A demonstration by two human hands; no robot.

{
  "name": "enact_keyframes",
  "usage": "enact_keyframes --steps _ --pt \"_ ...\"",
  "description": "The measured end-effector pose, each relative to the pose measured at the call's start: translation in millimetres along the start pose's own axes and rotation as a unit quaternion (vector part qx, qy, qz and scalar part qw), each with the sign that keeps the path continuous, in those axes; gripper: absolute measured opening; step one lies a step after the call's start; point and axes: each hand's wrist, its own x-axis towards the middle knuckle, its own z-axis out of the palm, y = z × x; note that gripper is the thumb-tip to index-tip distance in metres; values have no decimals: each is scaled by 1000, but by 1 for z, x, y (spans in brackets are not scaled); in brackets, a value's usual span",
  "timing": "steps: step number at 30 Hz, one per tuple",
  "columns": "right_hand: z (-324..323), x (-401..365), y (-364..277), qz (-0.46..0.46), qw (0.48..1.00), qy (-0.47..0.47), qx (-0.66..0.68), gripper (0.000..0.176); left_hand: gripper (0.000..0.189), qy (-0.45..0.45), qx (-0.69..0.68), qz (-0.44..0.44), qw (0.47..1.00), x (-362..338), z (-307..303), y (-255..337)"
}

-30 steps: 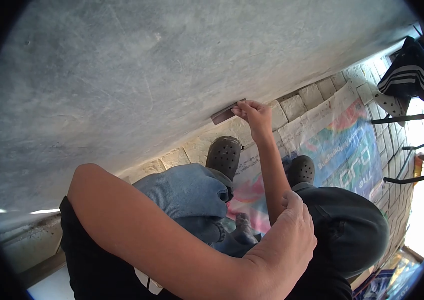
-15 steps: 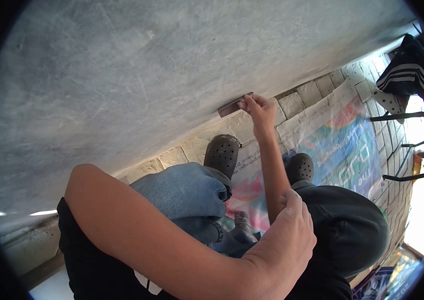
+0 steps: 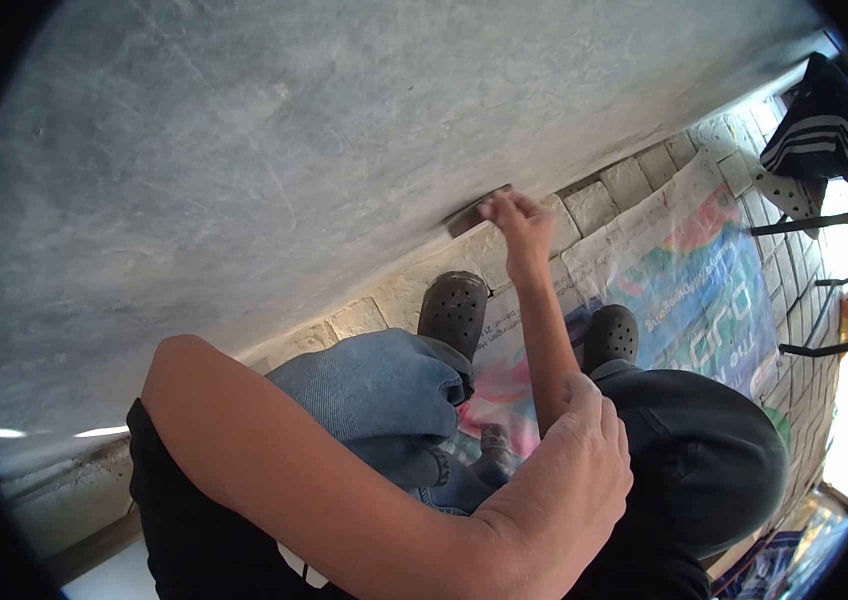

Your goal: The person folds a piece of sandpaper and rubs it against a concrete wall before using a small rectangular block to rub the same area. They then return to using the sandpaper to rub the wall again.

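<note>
My right hand pinches a thin, flat, dark rectangular blade by its upper right end, and some motion blur smears the fingers. The blade lies along the bottom of the grey plastered wall, close above the brick floor. Across the front reaches my left arm, bent at the elbow. My left hand is closed, its fingers curled together over my right forearm near the dark-clothed knee. What those fingers hold, if anything, is hidden.
A printed banner covers part of the pale brick floor. My feet wear dark clogs. To the right stand a black metal frame, dark striped fabric and a light clog.
The blade has tipped so that less of its face shows, and my right hand is more blurred. The view has shifted slightly. My left hand keeps its place.
</note>
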Motion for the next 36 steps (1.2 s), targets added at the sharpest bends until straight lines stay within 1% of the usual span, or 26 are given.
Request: enact_keyframes --steps 2,4,5,6,7,8,10,11,13,14,16,17,19,20,22,24,26,27,28,29,30,31,32,33,34,36 --pt "9 -13 1 67 996 -60 -27 17 24 4 27 6 1000 1 -2 -1" --pt "7 -8 6 58 997 -46 -27 18 24 -36 -17 47 998 1 -8 -2" --pt "6 -5 8 17 1000 -4 3 19 24 -41 -13 48 998 1 -3 -5" --pt "5 -3 8 -23 999 37 29 19 27 8 -17 72 997 4 7 -10" --pt "3 -3 8 -12 1000 20 -17 19 32 57 -21 97 993 6 13 -12" --pt "0 -3 7 -9 1000 23 -13 19 32 53 -21 101 993 7 15 -11" --pt "-3 0 3 16 997 -56 -44 20 34 33 -13 100 994 6 15 -9" --pt "-2 -2 5 15 998 -55 -40 20 34 30 -11 101 994 3 11 -5" --pt "2 -5 9 -17 998 -25 -56 20 25 16 -27 5 1000 -1 -3 0" --pt "3 -7 11 -16 998 -27 -57 20 25 16 -28 4 999 0 0 2" --pt "8 -12 10 56 994 -64 -69 20 29 40 48 -16 998 6 11 3" --pt "8 -10 9 54 994 -63 -66 20 29 40 51 -15 998 9 16 2" --pt "5 -6 9 -23 999 25 -15 20 36 -41 -17 80 996 16 24 -4" --pt "3 -3 8 -26 999 22 -18 20 36 -37 -17 78 996 18 27 -4" --pt "0 0 4 14 998 -23 -53 20 36 -30 -62 101 992 20 34 -2" --pt "-4 2 1 2 999 -2 -37 20 32 -38 -83 112 989 29 40 -9" --pt "-3 3 4 -6 1000 11 -21 19 27 -48 -129 73 988 39 40 -24" --pt "0 0 5 5 999 -7 -44 19 24 37 -98 47 993 35 43 -32" --pt "3 -4 7 16 998 -23 -64 19 24 34 -98 47 993 36 45 -31" --pt "7 -9 8 31 998 -28 -38 17 24 32 -76 40 996 37 47 -31" --pt "5 -9 9 31 999 -25 -34 17 24 31 -53 33 998 37 46 -30" --pt "3 -4 9 12 999 -24 -30 18 24 30 -50 36 998 39 45 -30" --pt "0 -2 10 -4 999 -22 -27 18 23 -54 -143 72 986 43 44 -29" --pt "1 -2 9 -1 999 -20 -28 18 23 -136 -233 105 957 46 44 -28" --pt "2 0 6 6 999 -12 -30 18 23 -135 -236 106 957 47 45 -28" --pt "0 -2 2 13 999 0 -31 18 21 -82 -178 110 974 46 49 -29"
